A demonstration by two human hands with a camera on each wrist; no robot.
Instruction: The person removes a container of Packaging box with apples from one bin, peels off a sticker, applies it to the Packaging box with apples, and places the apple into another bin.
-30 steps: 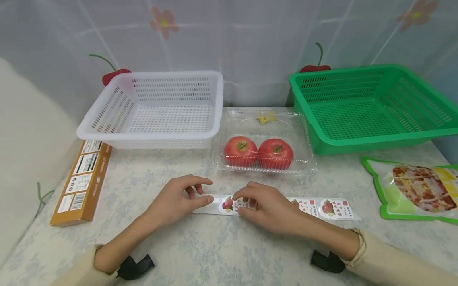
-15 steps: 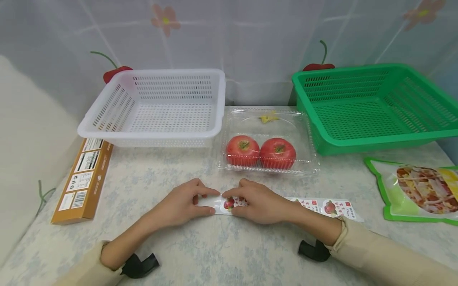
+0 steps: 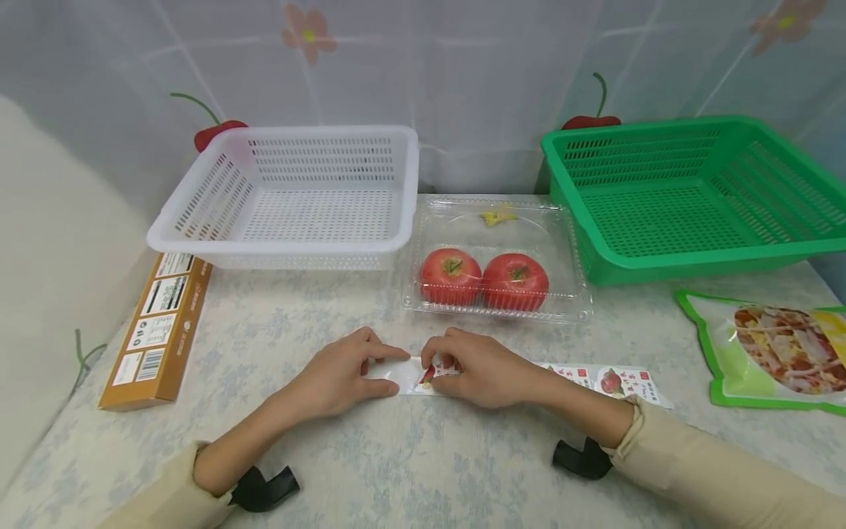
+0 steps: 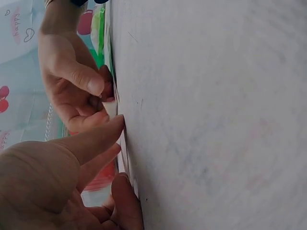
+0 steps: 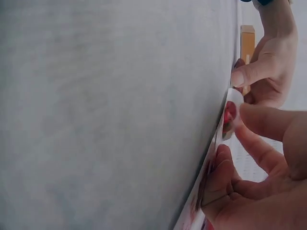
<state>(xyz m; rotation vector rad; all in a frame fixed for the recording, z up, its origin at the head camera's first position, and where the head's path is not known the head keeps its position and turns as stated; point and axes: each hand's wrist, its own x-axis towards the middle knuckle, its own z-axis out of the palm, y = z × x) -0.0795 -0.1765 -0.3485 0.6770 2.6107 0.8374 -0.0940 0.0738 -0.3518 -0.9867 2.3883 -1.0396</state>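
The left hand, thumb and forefinger apart, presses the long white paper strip on the pale flowered table, hiding its left end; the right hand pinches a curled, red-printed white label, half covered.

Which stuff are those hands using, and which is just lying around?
Using: sticker strip, with left hand and right hand.
Lying around, I think: white basket, green basket, orange box, green-edged bag; maybe the clear box of red fruit too.
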